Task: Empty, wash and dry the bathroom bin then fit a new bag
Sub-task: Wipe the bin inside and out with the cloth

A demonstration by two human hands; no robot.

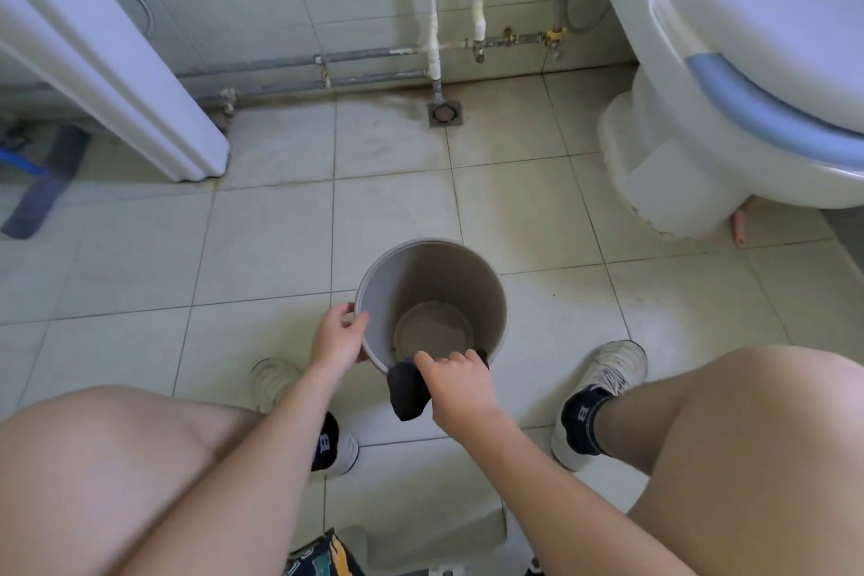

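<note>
Grey plastic, the bin [432,299] stands upright on the floor tiles [262,243] at centre frame, between the person's shoes (no bag inside). From the head view, the left hand [337,334] clasps its near-left rim, thumb inside. The right hand [460,384] pinches a dark cloth [407,393] draped over the near rim. Toilet [748,75] at upper right.

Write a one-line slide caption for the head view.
Left hand steadies the empty grey bin while right hand presses a dark cloth on its near rim.
</note>
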